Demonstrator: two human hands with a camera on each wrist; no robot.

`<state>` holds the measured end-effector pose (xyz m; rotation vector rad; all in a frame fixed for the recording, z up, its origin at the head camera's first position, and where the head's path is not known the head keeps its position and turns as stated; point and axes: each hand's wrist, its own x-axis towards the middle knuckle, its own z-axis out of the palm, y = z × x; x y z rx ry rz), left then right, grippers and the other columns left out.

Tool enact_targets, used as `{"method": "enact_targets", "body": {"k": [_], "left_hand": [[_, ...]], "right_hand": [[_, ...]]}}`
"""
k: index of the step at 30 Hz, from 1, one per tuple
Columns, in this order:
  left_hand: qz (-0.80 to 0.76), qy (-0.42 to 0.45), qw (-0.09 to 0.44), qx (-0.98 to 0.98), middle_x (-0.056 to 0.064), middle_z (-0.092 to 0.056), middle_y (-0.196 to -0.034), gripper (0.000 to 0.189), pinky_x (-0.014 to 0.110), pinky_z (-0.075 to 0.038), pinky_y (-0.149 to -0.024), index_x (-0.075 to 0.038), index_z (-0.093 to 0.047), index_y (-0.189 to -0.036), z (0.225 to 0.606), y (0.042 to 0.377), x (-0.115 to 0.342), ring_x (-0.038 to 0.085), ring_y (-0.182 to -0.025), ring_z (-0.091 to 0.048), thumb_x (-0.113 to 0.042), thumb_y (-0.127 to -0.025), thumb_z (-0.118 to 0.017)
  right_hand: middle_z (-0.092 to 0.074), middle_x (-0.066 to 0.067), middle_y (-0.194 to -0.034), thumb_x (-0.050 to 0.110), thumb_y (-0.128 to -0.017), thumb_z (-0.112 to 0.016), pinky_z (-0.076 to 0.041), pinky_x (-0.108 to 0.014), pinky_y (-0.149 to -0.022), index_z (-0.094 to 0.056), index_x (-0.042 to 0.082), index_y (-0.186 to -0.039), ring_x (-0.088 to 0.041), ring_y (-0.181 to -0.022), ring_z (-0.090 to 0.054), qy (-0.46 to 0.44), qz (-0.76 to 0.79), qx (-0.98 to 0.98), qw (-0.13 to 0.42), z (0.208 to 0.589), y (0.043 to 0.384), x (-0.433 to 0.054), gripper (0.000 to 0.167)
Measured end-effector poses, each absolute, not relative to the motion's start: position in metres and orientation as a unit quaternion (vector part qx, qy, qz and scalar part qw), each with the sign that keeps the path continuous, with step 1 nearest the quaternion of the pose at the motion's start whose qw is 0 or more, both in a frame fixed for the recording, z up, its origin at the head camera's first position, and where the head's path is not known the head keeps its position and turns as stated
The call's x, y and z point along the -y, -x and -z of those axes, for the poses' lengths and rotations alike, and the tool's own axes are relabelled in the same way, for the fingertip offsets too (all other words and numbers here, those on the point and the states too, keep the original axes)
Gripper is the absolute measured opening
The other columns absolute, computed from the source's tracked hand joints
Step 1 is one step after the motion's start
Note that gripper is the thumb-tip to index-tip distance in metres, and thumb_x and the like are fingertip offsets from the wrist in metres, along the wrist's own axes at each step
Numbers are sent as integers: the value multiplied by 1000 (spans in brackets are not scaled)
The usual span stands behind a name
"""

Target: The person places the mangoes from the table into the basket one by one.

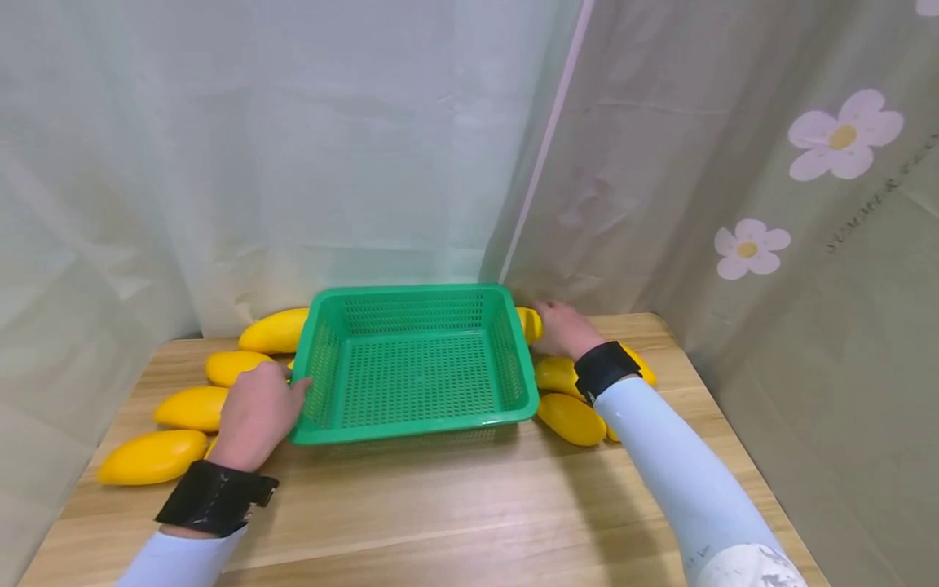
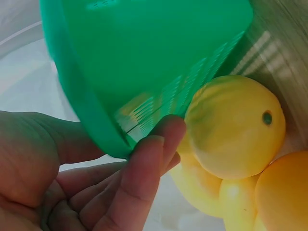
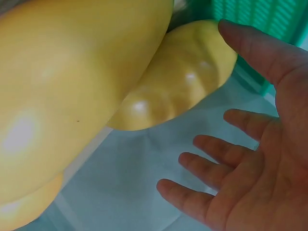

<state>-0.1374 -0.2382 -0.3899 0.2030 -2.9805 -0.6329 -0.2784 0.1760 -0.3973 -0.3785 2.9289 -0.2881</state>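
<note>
A green perforated plastic basket (image 1: 418, 375) stands in the middle, with nothing inside it. At its left side my left hand (image 1: 257, 412) holds the rim; the left wrist view shows the thumb and fingers on either side of the green rim (image 2: 91, 115). Yellow mangoes lie close beside that hand, one of them (image 2: 236, 125) against the basket wall. My right hand (image 1: 565, 330) is beyond the basket's back right corner. In the right wrist view its fingers are spread, with the thumb at the end of a mango (image 3: 178, 82) and nothing grasped.
Several mangoes lie along the left of the wooden table (image 1: 411, 522), such as one at the front (image 1: 154, 458). More are on the right, including one (image 1: 572, 419) by the basket's front corner. A pale curtain (image 1: 352, 163) hangs behind the table and along its sides.
</note>
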Motion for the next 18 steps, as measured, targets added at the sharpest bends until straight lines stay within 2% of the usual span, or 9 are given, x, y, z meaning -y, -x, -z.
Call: {"method": "enact_targets", "body": {"k": [3,5,8,12,15,18], "left_hand": [[209,-68,30,975,5,-44,-55,30,29,-30,-44,-2,-61,-72,388,138,238,22,-50,-45,-26,-90,-58],[210,-72,21,975,4,-43,-54,30,28,-30,-44,-3,-60,-70,388,138,237,21,-49,-44,-26,-89,-59],[215,-78,9,973,4,-43,-53,31,28,-30,-45,-2,-61,-71,388,140,236,21,-48,-44,-27,-89,-61],[231,-84,-3,969,6,-48,-54,32,27,-33,-46,5,-65,-81,386,142,236,21,-49,-47,-27,-87,-64],[240,-88,-13,967,8,-52,-56,35,27,-35,-46,8,-65,-87,384,143,237,21,-50,-49,-26,-86,-65],[238,-90,-14,967,8,-51,-56,34,27,-34,-47,8,-65,-87,383,143,237,21,-50,-48,-26,-86,-65]], "right_hand": [[-50,-13,-130,29,-77,-73,-43,-49,-96,-44,14,-136,-32,-112,-49,133,93,-983,86,401,286,-174,67],[-49,-14,-132,28,-76,-73,-43,-50,-97,-43,14,-138,-32,-114,-49,135,87,-983,90,404,289,-174,69],[-42,-14,-140,27,-78,-71,-38,-53,-102,-37,17,-143,-35,-122,-45,129,81,-983,102,411,292,-174,74],[-30,-11,-151,27,-81,-69,-31,-55,-107,-27,21,-148,-36,-133,-35,113,85,-982,127,419,294,-174,80],[-36,-10,-147,27,-78,-73,-33,-53,-107,-28,19,-148,-33,-129,-40,116,87,-981,126,422,295,-174,84],[-48,-11,-135,25,-76,-75,-38,-51,-103,-35,16,-143,-31,-118,-47,124,83,-983,108,424,298,-171,78]]}}
